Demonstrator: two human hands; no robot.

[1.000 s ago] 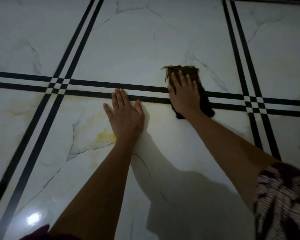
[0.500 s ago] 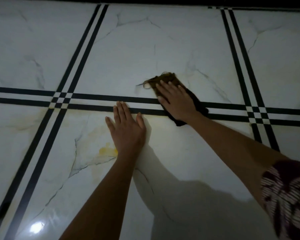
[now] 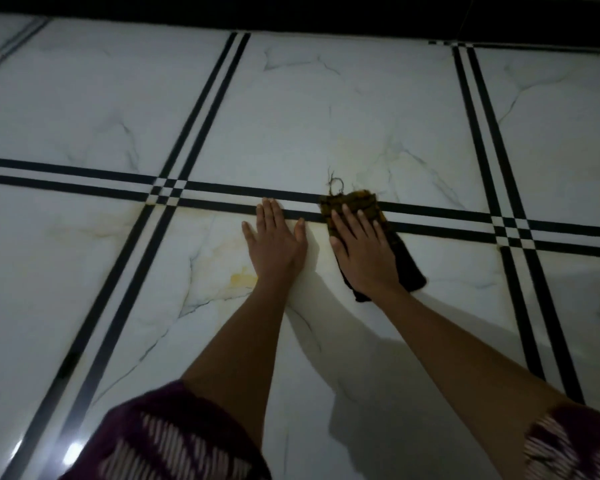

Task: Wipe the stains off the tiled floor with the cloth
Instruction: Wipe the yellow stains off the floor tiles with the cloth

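A dark brown and black cloth (image 3: 355,201) lies flat on the white marble-look tiled floor (image 3: 291,116), across the double black stripe. My right hand (image 3: 364,247) presses flat on the cloth, fingers spread, covering its middle. My left hand (image 3: 274,244) rests flat on the bare tile just left of the cloth, fingers together, holding nothing. A yellow stain (image 3: 243,279) sits on the tile beside my left wrist. Fainter yellowish marks (image 3: 94,228) spread near the stripe crossing at the left.
Double black stripes (image 3: 201,116) cross the floor in a grid. A dark skirting or wall base (image 3: 291,12) runs along the far edge. My patterned maroon sleeves (image 3: 174,441) show at the bottom. A light glare (image 3: 71,450) reflects at lower left.
My right hand has slid the cloth back toward me and to the left, onto the black stripe beside my left hand. The view has pulled back; the left hand stays planted.
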